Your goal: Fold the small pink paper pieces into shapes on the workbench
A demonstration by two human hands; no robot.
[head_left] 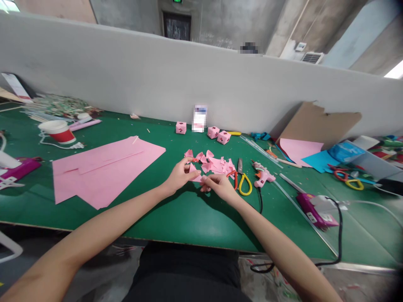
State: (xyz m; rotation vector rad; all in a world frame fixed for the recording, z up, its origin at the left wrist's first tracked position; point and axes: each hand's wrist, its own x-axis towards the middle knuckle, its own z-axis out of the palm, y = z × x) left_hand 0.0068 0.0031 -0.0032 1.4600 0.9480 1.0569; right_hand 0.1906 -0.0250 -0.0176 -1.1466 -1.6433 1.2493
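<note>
A small piece of pink paper (195, 173) is pinched between my two hands above the table. My left hand (181, 174) grips its left side, fingers closed, and my right hand (217, 184) pinches its right corner. Just beyond them lies a heap of pink paper scraps (217, 165). Scissors (244, 184) with one yellow and one red handle rest right of my right hand, and a pink glue gun (263, 175) lies farther right. Three pink paper cubes with dark cut-outs stand at the back, one cube (181, 128) apart from the other two (218, 135).
Large pink sheets (107, 172) lie on the left, near a red-and-white paper cup (58, 131). On the right are a purple power strip (315, 212), a black cable, clear glue sticks, brown cardboard (317, 126) and a second pair of scissors (348, 178). A grey partition (126, 75) closes off the back.
</note>
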